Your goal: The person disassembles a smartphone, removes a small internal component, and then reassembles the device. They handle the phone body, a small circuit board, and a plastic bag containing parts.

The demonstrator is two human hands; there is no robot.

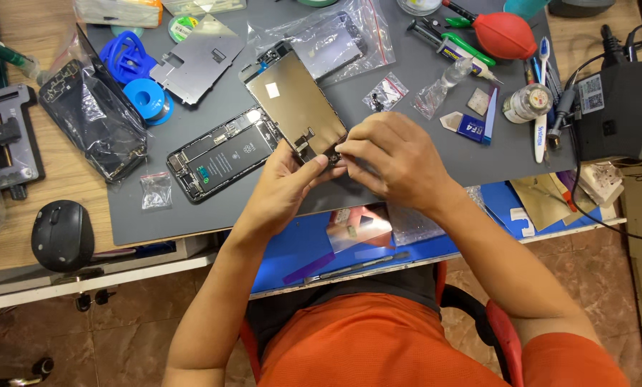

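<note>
Both hands, left hand [281,188] and right hand [392,161], grip the screen panel [296,107] (brassy backplate up).

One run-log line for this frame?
left hand: holds screen panel | right hand: fingers pinch its lower edge | opened phone: flat on grey mat, beside

Dull metal screen backplate [292,100], matt grey mat [421,122], glossy red rubber blower [505,34].
</note>
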